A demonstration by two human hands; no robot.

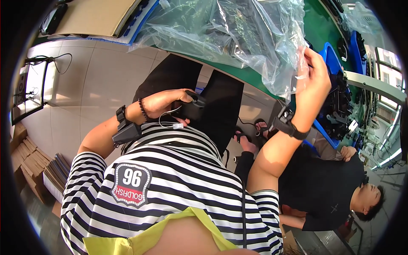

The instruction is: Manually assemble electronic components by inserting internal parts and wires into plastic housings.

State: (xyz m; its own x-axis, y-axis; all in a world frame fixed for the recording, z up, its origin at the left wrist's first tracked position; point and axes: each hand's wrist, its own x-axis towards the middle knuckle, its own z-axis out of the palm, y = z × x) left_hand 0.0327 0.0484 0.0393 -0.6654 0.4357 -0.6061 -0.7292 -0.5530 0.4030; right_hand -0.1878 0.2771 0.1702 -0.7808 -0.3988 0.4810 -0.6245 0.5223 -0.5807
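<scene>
Left hand holding black part; right hand gripping clear plastic bag

Far left, well apart from the left fingers, stacked cardboard [32,163] is standing low beside the person. Also apart from them, beyond the fingertips to the upper left, a flat brown cardboard sheet [91,17] is lying.

The left hand [163,103] is holding a small black part [193,109] in front of the striped shirt. Its fingers are closing around the part, thumb along the top; the exact fingertip contact is partly hidden. A thin white cable [166,114] is looping just beside these fingers and ending in a pale connector [177,126] beneath them.

Beyond the left fingers and to their right, a clear plastic bag [250,40] is spreading over the green table [316,19], its lower edge hanging past the table's edge. Dark contents are showing through the film, too blurred to identify.

The right hand [315,76] is gripping the bag's right side; its fingers are bending inward and pinching the film.

Just right of those fingers, a blue bin [330,56] is standing near black parts [339,100]. Farther right, below the fingers, a co-worker [327,191] in black is sitting.
</scene>
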